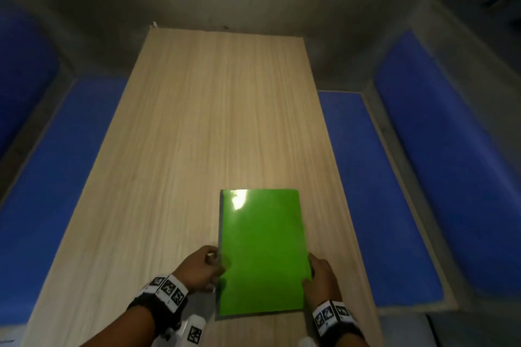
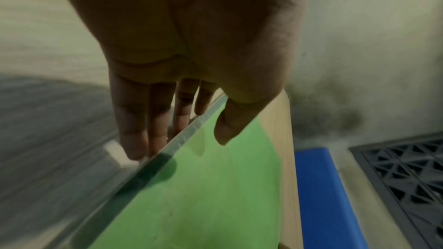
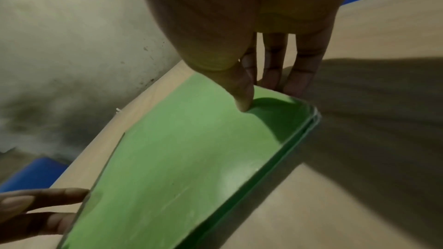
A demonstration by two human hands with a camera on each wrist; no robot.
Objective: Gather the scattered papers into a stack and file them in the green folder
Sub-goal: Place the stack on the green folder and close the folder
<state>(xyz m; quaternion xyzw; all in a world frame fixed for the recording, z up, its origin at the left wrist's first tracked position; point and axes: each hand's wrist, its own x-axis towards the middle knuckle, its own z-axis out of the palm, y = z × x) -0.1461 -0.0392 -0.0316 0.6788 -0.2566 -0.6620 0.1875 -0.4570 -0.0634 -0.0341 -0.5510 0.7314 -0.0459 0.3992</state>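
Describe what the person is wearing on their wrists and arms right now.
Both forearms are bare, without sleeves. The left wrist band and the right wrist band are white, printed with square black-and-white markers, over dark straps. A white marker-tagged block hangs below the left wrist.

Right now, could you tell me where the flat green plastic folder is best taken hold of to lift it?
Probably by its two long edges, from either side: the green plastic folder lies flat and closed on the wooden table. The left hand and the right hand already sit there, thumbs on top.
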